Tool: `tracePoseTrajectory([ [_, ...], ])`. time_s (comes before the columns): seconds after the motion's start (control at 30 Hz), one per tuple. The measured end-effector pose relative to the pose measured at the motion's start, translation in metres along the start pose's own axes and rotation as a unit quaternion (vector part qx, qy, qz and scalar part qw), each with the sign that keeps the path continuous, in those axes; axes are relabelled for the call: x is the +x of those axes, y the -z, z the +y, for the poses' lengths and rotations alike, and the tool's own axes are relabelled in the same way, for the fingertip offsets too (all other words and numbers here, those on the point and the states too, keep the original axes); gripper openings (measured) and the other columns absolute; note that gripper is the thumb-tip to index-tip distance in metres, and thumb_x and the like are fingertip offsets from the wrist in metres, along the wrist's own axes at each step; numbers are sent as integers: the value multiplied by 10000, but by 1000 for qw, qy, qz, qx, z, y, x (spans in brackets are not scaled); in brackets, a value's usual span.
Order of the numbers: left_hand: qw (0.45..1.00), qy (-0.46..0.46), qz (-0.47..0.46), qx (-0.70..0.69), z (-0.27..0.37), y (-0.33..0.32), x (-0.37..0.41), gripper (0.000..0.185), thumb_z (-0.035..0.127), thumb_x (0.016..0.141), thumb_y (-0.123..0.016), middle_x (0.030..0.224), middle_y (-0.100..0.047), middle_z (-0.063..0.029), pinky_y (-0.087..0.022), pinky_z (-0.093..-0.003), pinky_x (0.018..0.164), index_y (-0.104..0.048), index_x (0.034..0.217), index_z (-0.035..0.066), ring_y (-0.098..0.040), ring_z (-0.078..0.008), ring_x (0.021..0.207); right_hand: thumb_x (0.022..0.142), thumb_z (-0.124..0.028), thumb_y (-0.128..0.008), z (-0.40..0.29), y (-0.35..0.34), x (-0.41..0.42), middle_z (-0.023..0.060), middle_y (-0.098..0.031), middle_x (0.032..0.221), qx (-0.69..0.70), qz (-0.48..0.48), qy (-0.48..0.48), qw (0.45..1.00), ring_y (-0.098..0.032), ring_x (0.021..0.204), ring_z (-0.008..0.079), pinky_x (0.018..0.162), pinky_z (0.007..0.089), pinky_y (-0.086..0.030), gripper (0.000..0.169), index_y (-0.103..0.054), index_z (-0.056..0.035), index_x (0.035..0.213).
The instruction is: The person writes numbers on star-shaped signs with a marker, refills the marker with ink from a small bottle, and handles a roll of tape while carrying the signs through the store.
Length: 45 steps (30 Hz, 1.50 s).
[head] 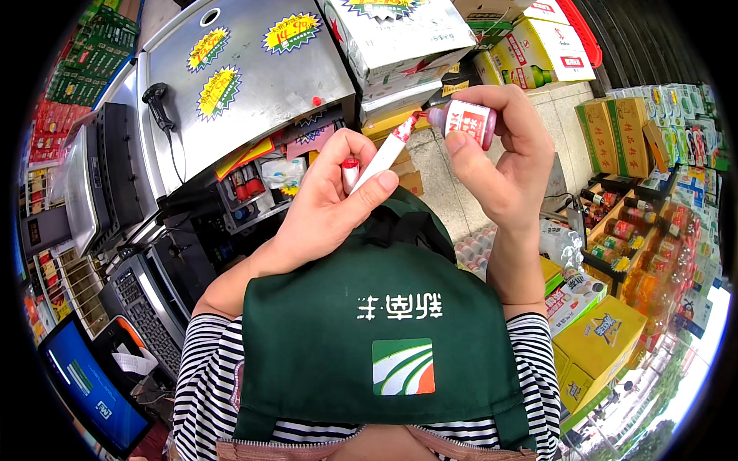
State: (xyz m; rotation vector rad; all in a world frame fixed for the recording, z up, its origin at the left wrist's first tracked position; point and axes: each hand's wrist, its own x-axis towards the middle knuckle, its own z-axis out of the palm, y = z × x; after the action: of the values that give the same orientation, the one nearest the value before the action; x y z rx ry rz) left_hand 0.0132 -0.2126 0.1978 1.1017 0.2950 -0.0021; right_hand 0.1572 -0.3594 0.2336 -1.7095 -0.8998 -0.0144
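Note:
My left hand grips a white marker that slants up to the right, its tip end smeared with red. Tucked in the same fingers is a small white piece with a red end, perhaps the marker's cap. In my right hand is a small ink bottle with a red-and-white label, tipped on its side. Its nozzle points left and meets or nearly meets the marker's red end; exact contact is hard to tell. A small red cap lies on the metal counter near its edge.
A barcode scanner with a cable rests on the counter beside several price stickers. White cartons are stacked beyond. To the left are a keyboard and a monitor; bottled drinks and yellow boxes stand right.

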Motion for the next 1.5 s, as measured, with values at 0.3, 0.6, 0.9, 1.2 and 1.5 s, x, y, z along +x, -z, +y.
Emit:
tracePoseTrajectory([
  [0.3, 999, -22, 20, 20, -3, -1, 3, 238, 108, 929, -662, 873, -396, 60, -330, -167, 589, -432, 984, 89, -385, 10, 719, 666, -77, -695, 0, 0, 3, 66, -575, 747, -29, 2, -1, 1000, -520, 635, 159, 583, 271, -435, 222, -637, -10, 870],
  [0.6, 986, -80, 61, 133, -12, 4, 8, 278, 107, 891, -699, 793, -420, 59, -309, -186, 535, -436, 977, 80, -373, 2, 639, 662, -81, -697, -1, 1, 5, 66, -569, 733, -78, -10, 37, 996, -523, 617, 167, 568, 277, -439, 219, -633, -21, 863],
  [0.9, 982, -83, 65, 156, -13, 5, 11, 281, 129, 885, -707, 750, -418, 56, -292, -203, 522, -444, 968, 75, -362, -13, 622, 664, -82, -697, -3, 1, 10, 61, -573, 737, -122, -28, 61, 990, -533, 624, 175, 570, 282, -445, 213, -631, -29, 860],
  [1.2, 980, -79, 72, 167, -13, 5, 14, 289, 137, 881, -710, 747, -407, 47, -293, -208, 518, -439, 957, 72, -367, -19, 621, 666, -92, -700, 0, 0, 13, 67, -579, 743, -121, -29, 65, 990, -546, 624, 182, 574, 286, -455, 222, -629, -27, 866],
  [1.5, 980, -70, 64, 173, -11, 8, 16, 290, 141, 881, -712, 732, -423, 49, -293, -211, 509, -441, 955, 70, -373, -16, 609, 666, -98, -699, 0, 1, 15, 75, -585, 750, -137, -35, 65, 988, -564, 638, 200, 584, 296, -464, 222, -625, -25, 863],
])
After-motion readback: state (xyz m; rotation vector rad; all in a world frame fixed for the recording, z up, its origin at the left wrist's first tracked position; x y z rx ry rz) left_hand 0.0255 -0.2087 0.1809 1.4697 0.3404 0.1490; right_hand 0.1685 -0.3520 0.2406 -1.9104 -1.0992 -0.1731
